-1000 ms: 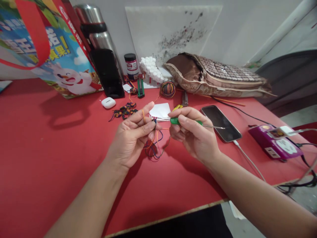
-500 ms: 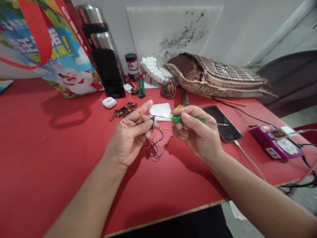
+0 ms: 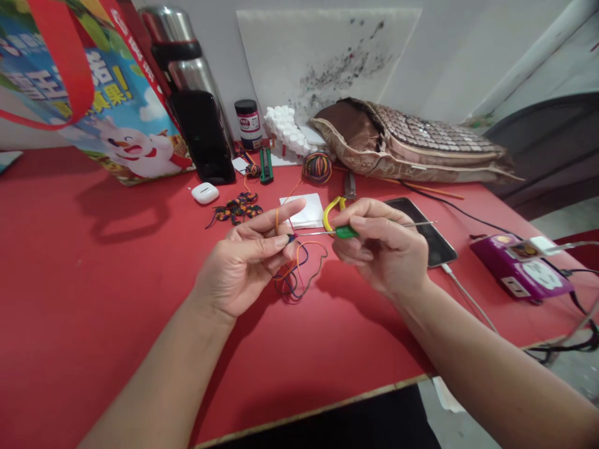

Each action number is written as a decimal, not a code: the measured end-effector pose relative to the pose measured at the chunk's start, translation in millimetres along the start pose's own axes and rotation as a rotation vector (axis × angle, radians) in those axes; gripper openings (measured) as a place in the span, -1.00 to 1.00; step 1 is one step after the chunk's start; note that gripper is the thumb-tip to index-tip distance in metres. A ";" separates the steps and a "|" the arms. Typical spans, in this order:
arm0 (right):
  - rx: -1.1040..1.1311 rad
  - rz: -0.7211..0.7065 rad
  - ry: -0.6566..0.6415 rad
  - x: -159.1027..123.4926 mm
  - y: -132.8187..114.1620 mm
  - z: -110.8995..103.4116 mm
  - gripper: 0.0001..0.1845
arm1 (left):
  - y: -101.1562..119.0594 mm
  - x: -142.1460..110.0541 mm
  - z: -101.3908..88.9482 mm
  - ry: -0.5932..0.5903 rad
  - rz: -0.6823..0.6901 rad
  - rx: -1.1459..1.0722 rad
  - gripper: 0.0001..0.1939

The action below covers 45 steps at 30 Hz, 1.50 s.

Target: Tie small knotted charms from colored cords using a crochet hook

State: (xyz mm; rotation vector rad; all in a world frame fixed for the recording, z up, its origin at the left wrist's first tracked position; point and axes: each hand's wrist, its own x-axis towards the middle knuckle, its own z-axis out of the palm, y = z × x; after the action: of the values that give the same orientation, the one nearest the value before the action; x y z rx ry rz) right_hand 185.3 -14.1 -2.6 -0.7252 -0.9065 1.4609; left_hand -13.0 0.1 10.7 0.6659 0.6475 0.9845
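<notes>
We hold the small dark-blue and pink knotted cord piece (image 3: 292, 238) in the left hand (image 3: 241, 262), pinched near the thumb tip with the fingers closed around it. The left index finger is extended towards the right, separate from the thumb, with a thin orange cord (image 3: 277, 219) looped over it. The left palm is partly visible, and the forearm rises diagonally from the lower left.

We grip the slim metal tool with a green handle (image 3: 345, 232) in the right hand (image 3: 386, 243). The right thumb and index finger are closed on the handle; the remaining fingers are curled below. The tool is nearly horizontal: its left shaft reaches the cord piece, and its right shaft projects beyond the hand, above the black smartphone (image 3: 437, 242). The right forearm extends from the lower right.

The cord piece is between our hands, above the red tabletop (image 3: 290, 355). Loose multicoloured cords (image 3: 299, 288) hang or lie just below it; we cannot tell how much touches the surface. Behind the tool are the white square sheet (image 3: 307, 211) and the yellow-handled pliers (image 3: 329, 215).
</notes>
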 end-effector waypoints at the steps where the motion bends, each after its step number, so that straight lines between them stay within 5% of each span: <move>1: 0.012 0.011 -0.001 0.4 0.1 0.0 -0.93 | -0.4 0.1 0.1 -0.004 0.001 0.003 -0.55; 27: 0.023 0.055 -0.010 2.7 -0.2 -3.2 -0.90 | -1.8 0.7 -1.7 -0.057 -0.097 -0.047 -0.59; 38: 0.185 0.107 0.030 4.6 11.7 5.0 -0.91 | -22.2 3.5 8.2 0.120 0.184 0.196 -0.64; 45: 0.164 0.130 0.078 7.1 16.1 3.9 -0.88 | -28.2 3.7 9.8 0.114 0.099 0.185 -0.74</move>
State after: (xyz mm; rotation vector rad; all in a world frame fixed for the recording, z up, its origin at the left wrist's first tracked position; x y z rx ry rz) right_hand 173.1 -7.3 -14.1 -0.7242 -0.6822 1.5899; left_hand 10.6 -9.8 -5.0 0.8146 0.8195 1.0684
